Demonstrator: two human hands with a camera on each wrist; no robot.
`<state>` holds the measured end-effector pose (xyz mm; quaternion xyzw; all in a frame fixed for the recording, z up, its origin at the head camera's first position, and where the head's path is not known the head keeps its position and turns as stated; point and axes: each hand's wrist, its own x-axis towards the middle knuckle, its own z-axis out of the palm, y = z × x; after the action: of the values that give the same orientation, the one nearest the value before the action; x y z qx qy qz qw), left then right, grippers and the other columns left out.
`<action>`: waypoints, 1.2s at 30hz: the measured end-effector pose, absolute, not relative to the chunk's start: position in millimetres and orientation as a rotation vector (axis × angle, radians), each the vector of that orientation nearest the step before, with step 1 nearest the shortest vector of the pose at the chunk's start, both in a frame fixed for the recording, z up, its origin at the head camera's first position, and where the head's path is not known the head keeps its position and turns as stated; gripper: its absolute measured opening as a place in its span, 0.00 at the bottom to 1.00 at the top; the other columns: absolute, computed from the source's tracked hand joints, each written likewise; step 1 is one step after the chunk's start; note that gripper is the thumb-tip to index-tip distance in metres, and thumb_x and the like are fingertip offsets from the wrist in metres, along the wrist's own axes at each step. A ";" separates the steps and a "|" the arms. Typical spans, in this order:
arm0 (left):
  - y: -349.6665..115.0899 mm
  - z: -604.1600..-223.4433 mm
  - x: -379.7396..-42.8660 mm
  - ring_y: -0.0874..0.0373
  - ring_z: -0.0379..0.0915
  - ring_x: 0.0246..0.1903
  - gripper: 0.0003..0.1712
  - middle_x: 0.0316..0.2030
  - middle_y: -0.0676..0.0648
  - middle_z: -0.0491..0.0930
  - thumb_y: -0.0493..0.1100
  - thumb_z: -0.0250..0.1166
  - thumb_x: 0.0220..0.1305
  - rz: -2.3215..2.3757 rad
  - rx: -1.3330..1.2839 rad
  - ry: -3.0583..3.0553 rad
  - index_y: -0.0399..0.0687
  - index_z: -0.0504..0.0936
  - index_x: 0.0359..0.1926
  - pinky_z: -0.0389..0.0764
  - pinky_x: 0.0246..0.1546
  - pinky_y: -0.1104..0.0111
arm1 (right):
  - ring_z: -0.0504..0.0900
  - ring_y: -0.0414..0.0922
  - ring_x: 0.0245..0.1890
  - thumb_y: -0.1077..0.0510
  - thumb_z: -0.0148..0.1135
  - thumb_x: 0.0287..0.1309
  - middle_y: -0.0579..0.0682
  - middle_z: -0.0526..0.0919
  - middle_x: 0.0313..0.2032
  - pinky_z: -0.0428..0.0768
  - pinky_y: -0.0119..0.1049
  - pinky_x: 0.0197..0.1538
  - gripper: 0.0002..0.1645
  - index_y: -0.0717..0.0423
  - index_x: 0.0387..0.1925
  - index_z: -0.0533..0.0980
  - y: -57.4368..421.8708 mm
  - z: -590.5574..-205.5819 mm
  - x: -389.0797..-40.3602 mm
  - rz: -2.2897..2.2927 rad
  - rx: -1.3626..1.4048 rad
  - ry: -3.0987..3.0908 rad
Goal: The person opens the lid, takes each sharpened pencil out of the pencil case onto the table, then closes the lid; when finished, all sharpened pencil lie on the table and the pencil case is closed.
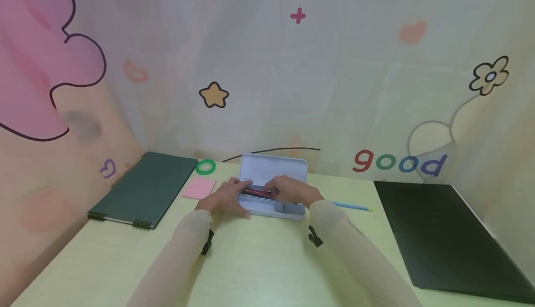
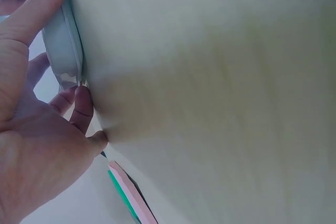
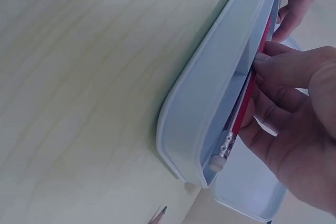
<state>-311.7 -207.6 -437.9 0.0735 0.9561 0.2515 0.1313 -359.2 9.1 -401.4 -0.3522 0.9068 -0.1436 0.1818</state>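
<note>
The right hand (image 1: 290, 189) pinches a slim red pencil (image 3: 242, 111) with a ridged silvery ferrule and pale eraser, lengthwise at the smooth, round-cornered, pale blue-grey case (image 1: 257, 205), its lid raised; whether the pencil touches the case's floor I cannot tell. The left hand (image 1: 225, 196) grips the case's left end. Nearby on the wood-grained table (image 1: 251, 270) lie a square pink pad (image 1: 198, 188) and a flat green ring (image 1: 205, 167).

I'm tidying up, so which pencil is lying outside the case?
The blue pencil, on the table beside the open case; the red pencil is inside it.
</note>
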 end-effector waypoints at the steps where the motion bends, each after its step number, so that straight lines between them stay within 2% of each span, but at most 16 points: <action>1: -207.4 -438.7 -311.3 0.42 0.58 0.65 0.59 0.70 0.40 0.58 0.57 0.81 0.46 0.732 0.214 2.776 0.64 0.59 0.77 0.66 0.66 0.42 | 0.76 0.44 0.40 0.71 0.57 0.63 0.46 0.83 0.39 0.76 0.39 0.50 0.24 0.51 0.56 0.81 9.4 -401.5 -358.9 -0.402 -0.998 2.559; 9: -205.7 -439.5 -312.3 0.42 0.58 0.66 0.59 0.70 0.41 0.58 0.59 0.80 0.46 0.720 0.186 2.785 0.66 0.59 0.76 0.67 0.66 0.41 | 0.80 0.44 0.42 0.69 0.58 0.64 0.50 0.86 0.45 0.82 0.41 0.53 0.21 0.50 0.54 0.82 18.5 -395.0 -365.4 -0.425 -0.986 2.534; 12: -205.0 -439.2 -312.0 0.42 0.57 0.67 0.58 0.70 0.41 0.58 0.57 0.80 0.46 0.720 0.195 2.782 0.66 0.59 0.76 0.66 0.67 0.42 | 0.81 0.44 0.41 0.70 0.58 0.62 0.50 0.86 0.44 0.82 0.39 0.50 0.21 0.51 0.53 0.83 24.5 -387.1 -365.4 -0.406 -1.005 2.530; 16: -205.0 -439.5 -311.5 0.42 0.57 0.67 0.59 0.71 0.40 0.58 0.57 0.81 0.46 0.722 0.212 2.780 0.64 0.59 0.77 0.65 0.68 0.42 | 0.79 0.45 0.41 0.71 0.59 0.60 0.50 0.86 0.44 0.82 0.40 0.52 0.22 0.52 0.53 0.83 32.4 -377.2 -363.6 -0.331 -0.987 2.532; 28: -206.5 -438.5 -312.6 0.42 0.57 0.67 0.59 0.71 0.40 0.57 0.56 0.80 0.47 0.727 0.203 2.783 0.64 0.58 0.77 0.66 0.68 0.42 | 0.78 0.45 0.39 0.73 0.60 0.57 0.49 0.84 0.42 0.81 0.37 0.48 0.25 0.52 0.54 0.82 64.6 -362.8 -359.4 -0.250 -0.971 2.536; 36: -206.0 -439.7 -312.1 0.42 0.57 0.67 0.59 0.71 0.39 0.57 0.56 0.81 0.47 0.739 0.210 2.783 0.63 0.58 0.77 0.66 0.68 0.42 | 0.78 0.44 0.36 0.71 0.63 0.56 0.49 0.83 0.39 0.82 0.33 0.40 0.25 0.52 0.54 0.82 93.5 -364.2 -358.1 -0.285 -0.930 2.528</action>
<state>-312.1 -206.0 -439.7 0.0721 0.9562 0.2540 0.1267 -358.1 93.5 -364.2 -0.3353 0.9116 -0.1028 0.2146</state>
